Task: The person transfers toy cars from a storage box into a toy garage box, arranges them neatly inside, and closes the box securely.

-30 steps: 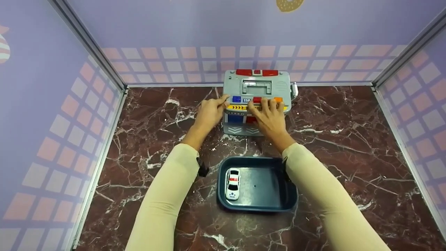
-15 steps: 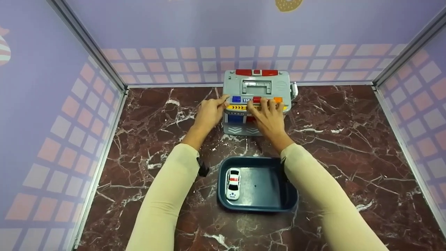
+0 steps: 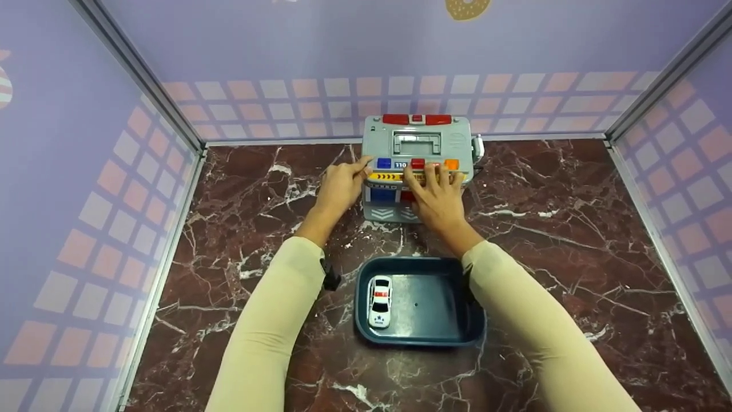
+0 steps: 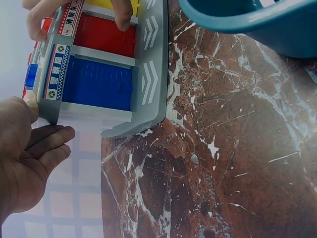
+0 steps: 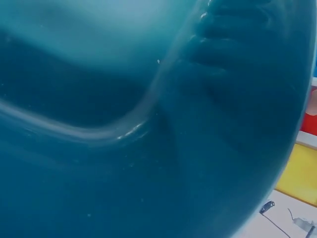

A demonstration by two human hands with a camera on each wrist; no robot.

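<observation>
A grey toy garage with red, blue and orange roof buttons stands against the back wall. At its front left roof corner, my left hand has thumb and forefinger on the edge; the left wrist view shows its remaining fingers bent beside the side wall. My right hand lies over the front roof edge, fingers on the yellow strip and thumb in front of the red door. The blue door is down. Nearer me, a white toy police car lies at the left inside a dark teal tray.
Purple panels with checked bands enclose the dark red marble-patterned surface at the back and sides. A white handle-like part sticks out from the garage's right side. The tray sits beneath my right forearm and fills most of the right wrist view.
My right fingers have shifted slightly toward me on the roof edge, showing more of the buttons. The left hand keeps its place on the garage; the car and tray stay put.
</observation>
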